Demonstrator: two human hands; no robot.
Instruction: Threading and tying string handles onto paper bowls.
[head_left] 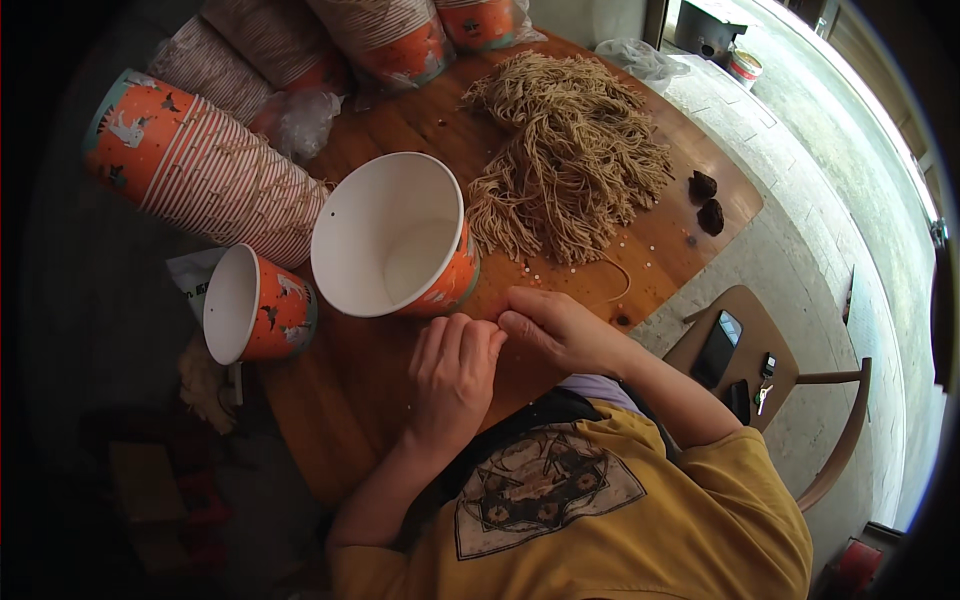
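In front of me my left hand (452,372) and my right hand (560,332) meet, fingers bent and fingertips pinched together. Whatever lies between them is too small or hidden to make out. Just beyond, a large white-lined orange paper bucket (396,235) shows its open mouth. Right of it is a heap of tan cords (570,150). One loose strand (628,283) curves from the heap toward my right wrist. Another orange paper bucket (262,305), smaller in view, lies tilted at the table's left edge, its mouth facing left.
A long stack of nested paper buckets (215,170) with cord bits on it leans at left. Bagged stacks (385,40) line the back. Two dark lumps (708,203) sit at the table's right. A chair (790,340) beside it holds a phone (718,348) and keys (764,398).
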